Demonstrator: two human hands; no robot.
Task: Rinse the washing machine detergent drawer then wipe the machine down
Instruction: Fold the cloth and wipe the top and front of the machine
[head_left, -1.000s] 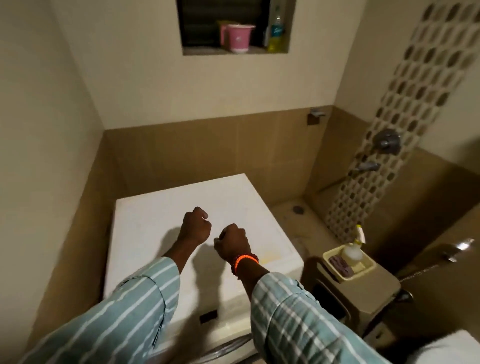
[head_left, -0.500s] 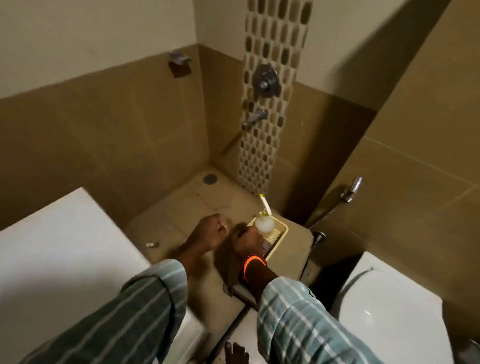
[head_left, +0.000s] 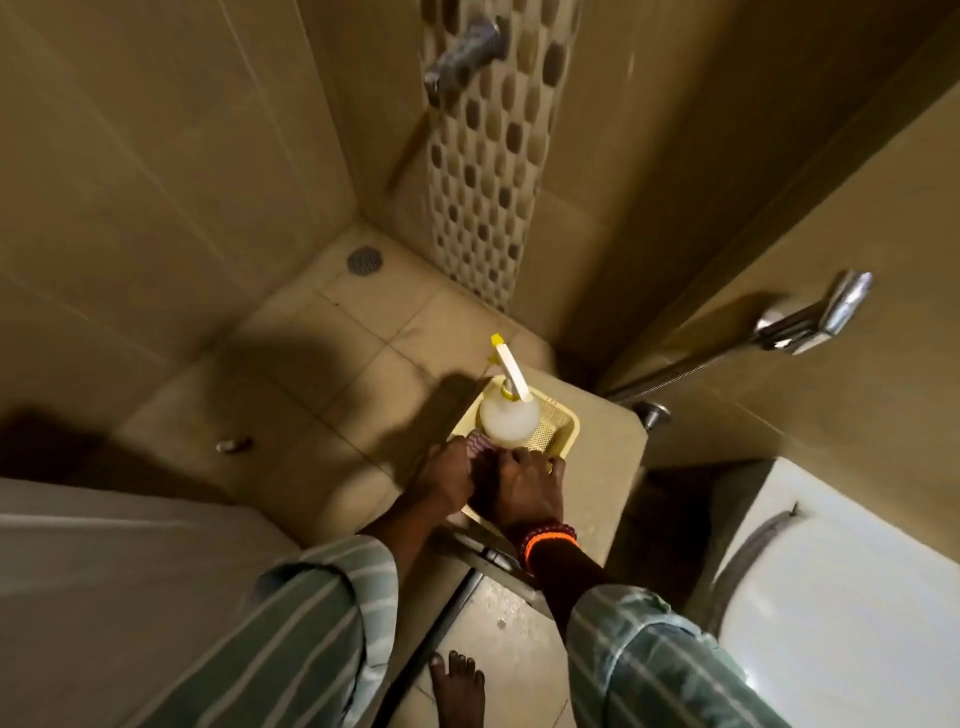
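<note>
Machine top (head_left: 119, 561) fills the lower left, a pale flat surface well to the left of the yellow basket (head_left: 563, 428), which serves as the landmark here. No brand, label or writing can be read on anything in view. On the tiled floor left of the basket lies a small blurred metal piece (head_left: 234, 445), and farther back a round drain (head_left: 365, 259). The left hand (head_left: 448, 475) reaches to the basket's near left corner, its fingers curled down onto a striped purple cloth (head_left: 477, 445) lying inside; whether it has actually closed on the cloth cannot be told. The right hand (head_left: 530, 486), with an orange bead bracelet at its wrist, rests just beside it on the basket's near edge, fingers bent over the rim and onto the cloth, also unclear whether gripping. A white spray bottle (head_left: 509, 418) with a yellow-tipped nozzle stands upright in the basket just beyond both hands. The basket sits on a beige counter (head_left: 608, 467). Above it a tap (head_left: 464, 49) juts from the pebble-patterned wall. Right of the basket hangs a chrome hand sprayer (head_left: 813, 317), and lower right is a white toilet (head_left: 841, 613). The detergent drawer is not visible.
</note>
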